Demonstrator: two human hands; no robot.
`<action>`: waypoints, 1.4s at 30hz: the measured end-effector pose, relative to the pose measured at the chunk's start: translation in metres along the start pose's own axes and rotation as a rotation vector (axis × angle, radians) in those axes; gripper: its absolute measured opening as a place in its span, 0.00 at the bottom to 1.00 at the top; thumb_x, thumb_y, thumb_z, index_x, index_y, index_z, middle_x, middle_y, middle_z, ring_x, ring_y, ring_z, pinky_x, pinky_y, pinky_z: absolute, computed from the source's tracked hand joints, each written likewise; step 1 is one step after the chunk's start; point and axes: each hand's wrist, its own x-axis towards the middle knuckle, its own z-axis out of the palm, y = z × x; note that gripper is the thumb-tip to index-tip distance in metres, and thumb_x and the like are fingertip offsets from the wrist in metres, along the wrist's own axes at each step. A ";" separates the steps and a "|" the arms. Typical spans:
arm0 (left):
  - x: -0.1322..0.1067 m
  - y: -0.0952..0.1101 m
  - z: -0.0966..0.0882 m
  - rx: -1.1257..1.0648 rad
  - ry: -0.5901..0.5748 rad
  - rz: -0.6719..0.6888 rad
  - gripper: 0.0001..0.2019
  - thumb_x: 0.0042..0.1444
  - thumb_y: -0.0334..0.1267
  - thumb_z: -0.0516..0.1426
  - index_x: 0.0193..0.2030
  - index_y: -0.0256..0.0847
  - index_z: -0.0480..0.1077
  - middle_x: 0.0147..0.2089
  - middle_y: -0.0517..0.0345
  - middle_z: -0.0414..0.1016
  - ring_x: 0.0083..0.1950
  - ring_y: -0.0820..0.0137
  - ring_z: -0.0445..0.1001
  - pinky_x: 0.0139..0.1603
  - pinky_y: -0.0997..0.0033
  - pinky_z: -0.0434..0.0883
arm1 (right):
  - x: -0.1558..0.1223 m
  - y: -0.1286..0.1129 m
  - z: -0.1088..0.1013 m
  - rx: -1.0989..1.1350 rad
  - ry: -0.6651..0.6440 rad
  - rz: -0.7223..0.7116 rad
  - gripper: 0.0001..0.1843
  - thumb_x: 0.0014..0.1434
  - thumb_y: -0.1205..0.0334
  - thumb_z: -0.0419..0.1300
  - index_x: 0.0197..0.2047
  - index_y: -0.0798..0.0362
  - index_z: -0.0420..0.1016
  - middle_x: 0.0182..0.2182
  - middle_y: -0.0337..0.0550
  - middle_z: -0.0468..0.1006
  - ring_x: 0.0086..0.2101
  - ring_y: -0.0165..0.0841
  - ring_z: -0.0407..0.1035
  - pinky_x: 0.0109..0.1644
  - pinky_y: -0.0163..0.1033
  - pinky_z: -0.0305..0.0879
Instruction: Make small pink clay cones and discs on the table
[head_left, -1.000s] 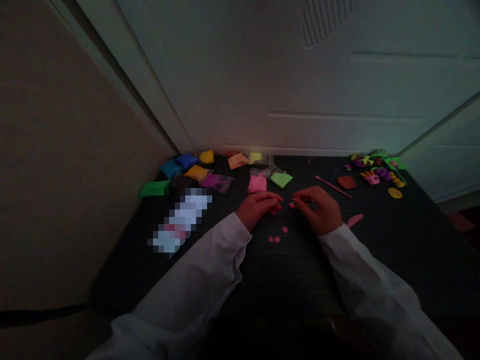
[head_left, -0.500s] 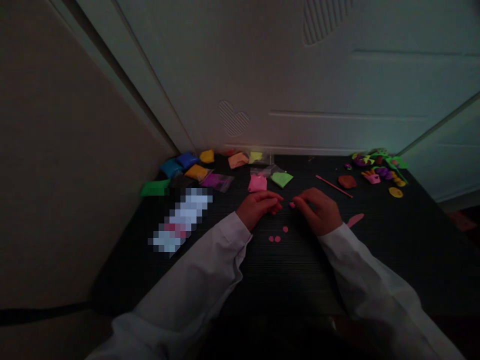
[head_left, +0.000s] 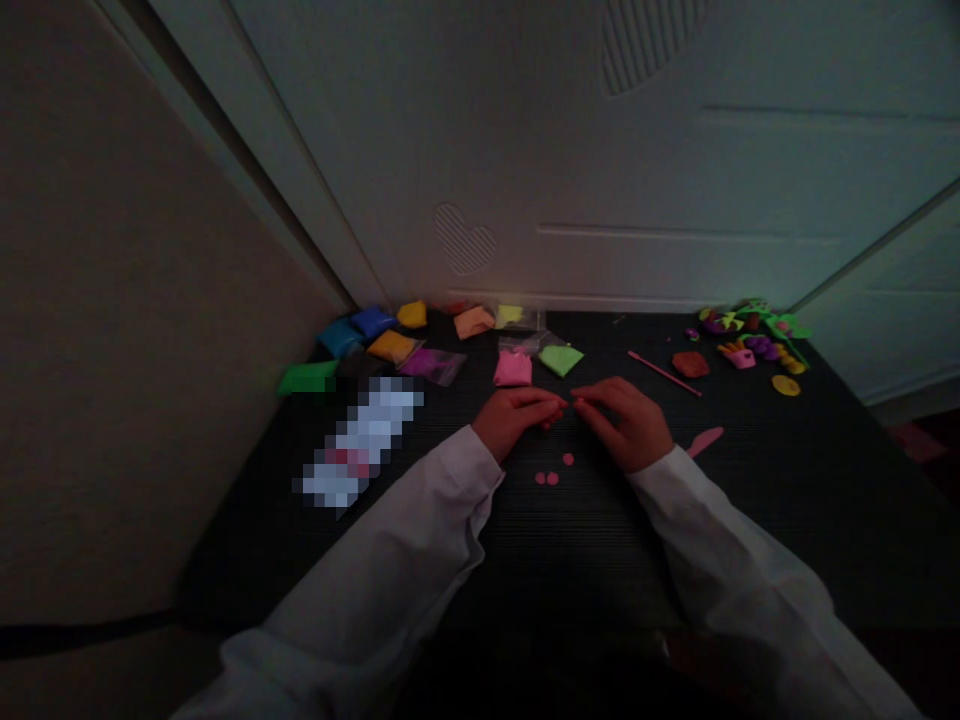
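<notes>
My right hand (head_left: pixel 628 422) pinches a tiny piece of pink modelling clay (head_left: pixel 578 401) between thumb and fingertips. Just across from it, my left hand (head_left: pixel 517 420) is closed, its thumb pressed to the curled fingers; whatever may be in it is too dim to make out. The fingertips of both hands almost meet low over the dark table. Below them lie three flat pink clay discs, two side by side (head_left: pixel 553 479) and one disc (head_left: pixel 568 460) slightly apart. A pink clay knife (head_left: pixel 705 441) rests by my right wrist, partly behind the sleeve.
Bags of coloured clay, among them pink (head_left: pixel 513 367), green (head_left: pixel 561 359) and purple (head_left: pixel 432 365), line the back left. A pink stick tool (head_left: pixel 665 373), a reddish-brown clay lump (head_left: pixel 690 364) and small finished clay figures (head_left: pixel 761 340) occupy the back right. A blurred-out sheet (head_left: pixel 364 440) lies left.
My right hand has moved left toward my left hand, bringing the pink clay piece near the left fingertips. The left hand stays nearly in place, and the discs lie as before.
</notes>
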 end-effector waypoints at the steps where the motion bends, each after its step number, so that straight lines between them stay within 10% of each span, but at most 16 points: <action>1: 0.000 0.000 0.000 0.058 0.004 0.020 0.12 0.42 0.41 0.55 0.31 0.35 0.70 0.29 0.56 0.70 0.30 0.75 0.65 0.33 0.72 0.61 | 0.000 -0.001 0.001 0.000 -0.009 -0.010 0.11 0.52 0.63 0.51 0.39 0.52 0.69 0.31 0.42 0.70 0.32 0.29 0.64 0.36 0.35 0.62; 32: 0.000 0.003 0.001 -0.397 -0.014 -0.135 0.07 0.43 0.36 0.55 0.27 0.33 0.65 0.25 0.57 0.68 0.27 0.77 0.66 0.29 0.75 0.60 | -0.003 0.000 0.008 -0.019 0.042 0.041 0.14 0.52 0.63 0.50 0.42 0.53 0.67 0.26 0.39 0.68 0.27 0.27 0.63 0.33 0.34 0.59; 38: 0.000 -0.002 0.002 -0.193 0.082 -0.018 0.10 0.42 0.38 0.55 0.31 0.35 0.64 0.24 0.60 0.66 0.24 0.77 0.65 0.27 0.74 0.60 | -0.001 0.008 0.007 -0.040 0.192 0.082 0.12 0.53 0.64 0.49 0.40 0.53 0.67 0.26 0.40 0.69 0.27 0.27 0.63 0.32 0.34 0.61; 42: -0.007 0.001 -0.003 0.422 0.403 0.308 0.09 0.45 0.38 0.52 0.33 0.38 0.66 0.27 0.60 0.67 0.29 0.74 0.66 0.33 0.72 0.61 | -0.004 0.009 0.009 -0.038 0.201 0.079 0.12 0.53 0.64 0.49 0.40 0.52 0.68 0.27 0.41 0.70 0.29 0.29 0.64 0.33 0.35 0.62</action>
